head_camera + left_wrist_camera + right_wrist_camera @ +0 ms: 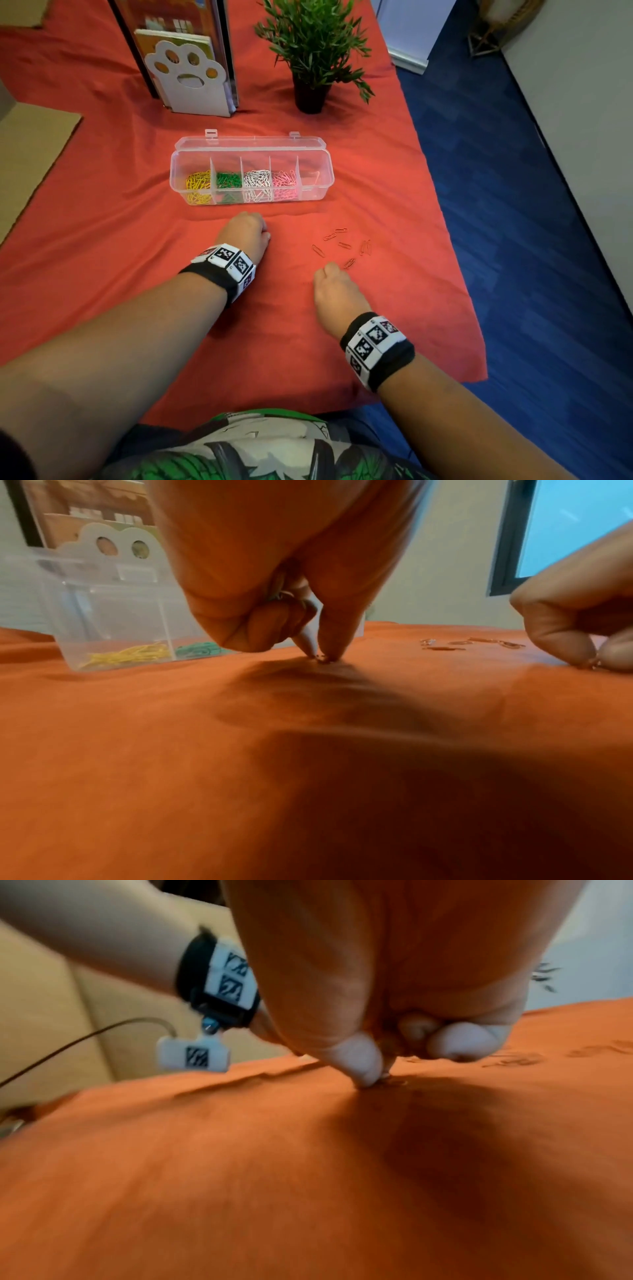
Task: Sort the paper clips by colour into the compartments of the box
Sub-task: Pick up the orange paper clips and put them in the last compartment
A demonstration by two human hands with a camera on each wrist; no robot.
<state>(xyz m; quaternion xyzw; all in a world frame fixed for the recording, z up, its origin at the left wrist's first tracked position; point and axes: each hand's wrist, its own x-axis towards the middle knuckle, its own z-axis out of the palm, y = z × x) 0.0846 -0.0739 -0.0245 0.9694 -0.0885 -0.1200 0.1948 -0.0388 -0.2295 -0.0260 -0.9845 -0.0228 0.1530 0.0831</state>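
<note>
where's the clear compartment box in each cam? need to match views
Head: clear compartment box at upper centre, lid open, beyond both hands.
Left wrist: same box at left edge, yellow and green clips visible, behind the left hand.
Right wrist: not in view.
Shared landmark: red cloth.

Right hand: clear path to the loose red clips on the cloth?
Probably yes. The right hand sits just short of the loose red paper clips on the red cloth; nothing lies between, and the left hand is off to the side.
</note>
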